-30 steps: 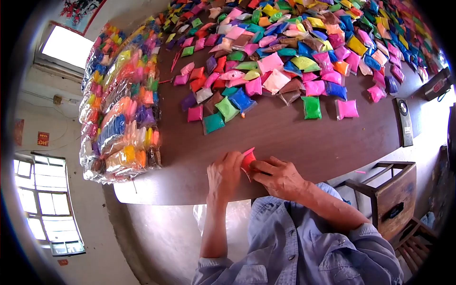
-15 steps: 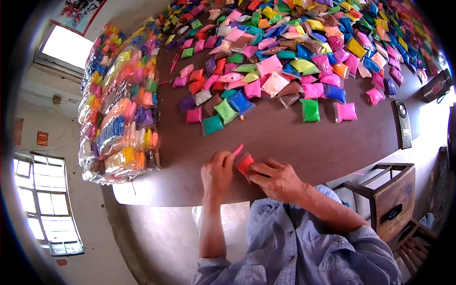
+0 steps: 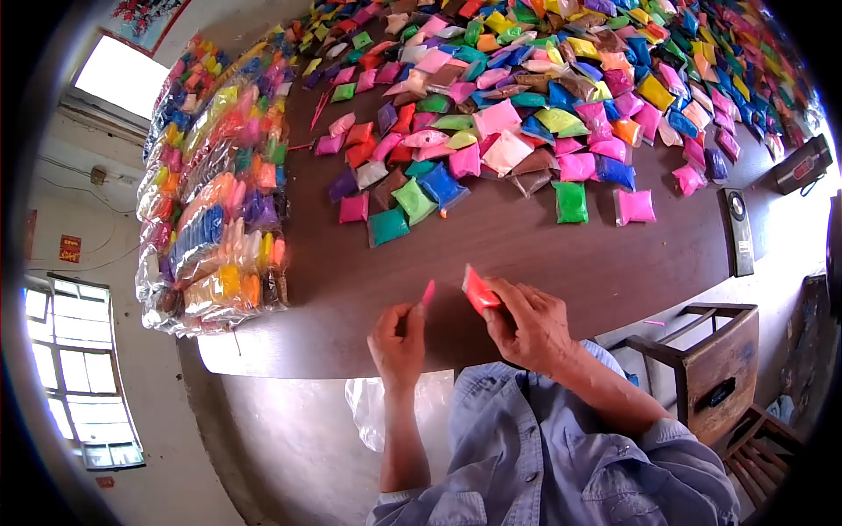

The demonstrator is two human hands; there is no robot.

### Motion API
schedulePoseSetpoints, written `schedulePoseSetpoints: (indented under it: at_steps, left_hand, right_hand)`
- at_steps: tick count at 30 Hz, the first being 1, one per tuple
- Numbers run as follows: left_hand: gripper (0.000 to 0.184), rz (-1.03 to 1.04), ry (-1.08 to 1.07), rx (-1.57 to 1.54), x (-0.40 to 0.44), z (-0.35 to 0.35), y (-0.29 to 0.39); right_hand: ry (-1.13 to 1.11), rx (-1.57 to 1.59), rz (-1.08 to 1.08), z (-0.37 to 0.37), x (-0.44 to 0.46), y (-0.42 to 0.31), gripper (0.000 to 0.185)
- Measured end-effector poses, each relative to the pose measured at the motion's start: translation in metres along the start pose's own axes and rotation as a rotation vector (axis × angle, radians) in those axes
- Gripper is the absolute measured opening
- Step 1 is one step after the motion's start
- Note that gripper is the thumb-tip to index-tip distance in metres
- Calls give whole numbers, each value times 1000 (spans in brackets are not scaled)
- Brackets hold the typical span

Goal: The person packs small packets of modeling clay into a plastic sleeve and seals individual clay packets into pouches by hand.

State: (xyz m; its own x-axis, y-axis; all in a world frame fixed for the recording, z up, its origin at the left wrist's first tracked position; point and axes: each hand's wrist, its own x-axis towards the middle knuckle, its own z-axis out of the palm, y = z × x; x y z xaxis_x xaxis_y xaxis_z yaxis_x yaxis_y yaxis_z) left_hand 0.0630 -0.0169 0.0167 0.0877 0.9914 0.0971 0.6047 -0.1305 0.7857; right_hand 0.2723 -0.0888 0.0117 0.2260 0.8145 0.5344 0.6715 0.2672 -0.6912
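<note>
My left hand point(image 3: 396, 346) is closed on a small bright pink stick point(image 3: 429, 292), whose tip pokes up past the fingers. My right hand point(image 3: 533, 329) pinches a clear plastic packet with coral-red filling point(image 3: 480, 291) between thumb and fingers; its transparent end points up and left. A gap separates the stick from the packet. Both hands are over the near edge of the dark brown table point(image 3: 351, 298). Beyond them lies the front of a large spread of similar coloured packets, among them a green packet point(image 3: 571, 202) and a teal packet point(image 3: 388, 227).
Large clear bags point(image 3: 219, 237) filled with coloured packets are stacked along the table's left side. On the right are a black-and-silver device point(image 3: 739, 230), a dark box point(image 3: 802, 165) and a wooden stool point(image 3: 724, 377). A clear plastic bag point(image 3: 368, 412) hangs below the near edge.
My hands have moved apart. The right hand has carried the red packet to the right, away from the pink stick, while the left hand has shifted slightly down.
</note>
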Motion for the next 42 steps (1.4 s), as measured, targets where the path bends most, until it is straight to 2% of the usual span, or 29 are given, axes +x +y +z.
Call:
schedulePoseSetpoints:
  at_steps: [3, 5, 6, 11, 16, 21, 25, 27, 31, 36, 39, 41, 42]
  left_hand:
    - [15, 103, -21, -91, -6, 18, 10]
    - [13, 107, -65, -55, -8, 24, 22]
    - [13, 173, -75, -40, -8, 28, 25]
    - [9, 303, -113, 0, -14, 46, 34]
    - [7, 418, -80, 246, 12, 47, 25]
    - [5, 301, -156, 134, 23, 38, 39]
    - [6, 445, -216, 80, 16, 46, 50]
    - [7, 502, -250, 244, 24, 52, 46]
    - [7, 517, -189, 250, 48, 59, 37]
    - [8, 384, -248, 137, 29, 44, 52]
    - [9, 480, -264, 133, 21, 43, 45]
    - [7, 438, -195, 317, 27, 40, 30]
    - [7, 395, -166, 302, 31, 36, 26]
  right_hand:
    - [-73, -166, 93, -16, -9, 0, 35]
    - [10, -152, 89, -21, -11, 0, 34]
    - [13, -157, 94, -21, -13, 2, 34]
    - [-74, -103, -13, -15, -17, 9, 33]
    - [-72, -98, -30, -14, -17, 12, 30]
    - [-57, -82, 5, -15, -17, 11, 28]
    - [-52, -77, 22, -15, -16, 9, 27]
    - [-65, -80, 11, -16, -15, 10, 27]
    - [-63, -79, -4, -16, -16, 12, 28]
    - [-57, -72, 30, -17, -16, 9, 26]
    - [-68, -60, 25, -17, -14, 9, 27]
    - [-53, -67, 7, -16, -14, 9, 25]
    - [-36, -77, -4, -15, -14, 9, 24]
